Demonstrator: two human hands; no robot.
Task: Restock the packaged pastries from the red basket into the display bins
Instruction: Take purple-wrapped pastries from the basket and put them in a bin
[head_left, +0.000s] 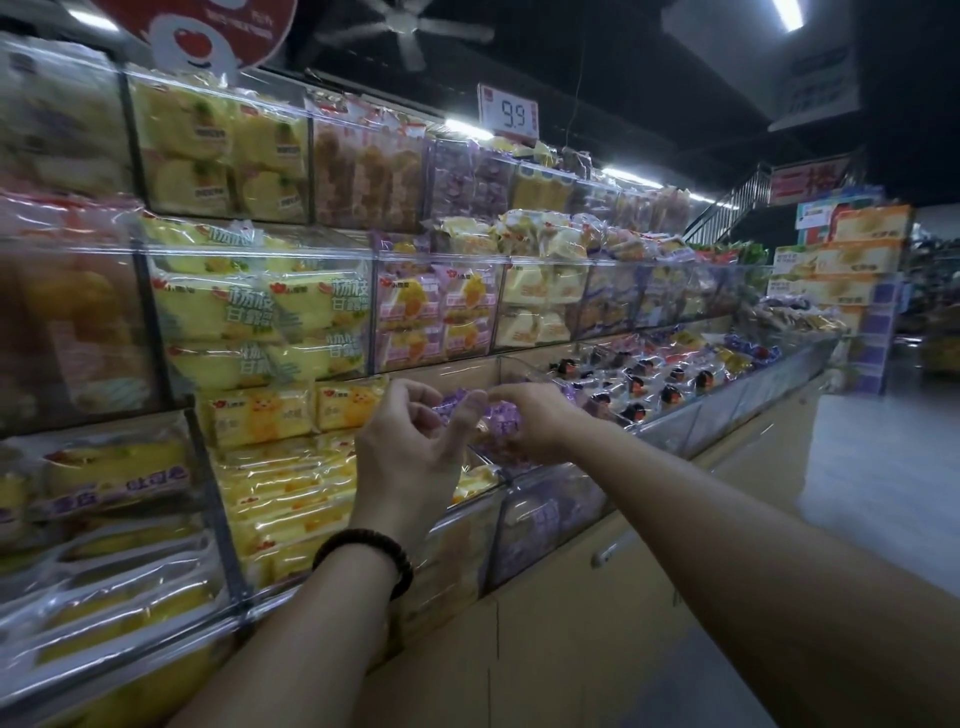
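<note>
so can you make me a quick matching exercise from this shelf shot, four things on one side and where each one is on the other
Things
1. price sign
2. bracelet
3. purple pastry pack
4. ceiling fan

Places
A. overhead, on the dark ceiling
B. held in the right hand
C. standing above the top row of bins
D. round the left wrist

Pairs: 1-C, 2-D, 3-B, 4-A
</note>
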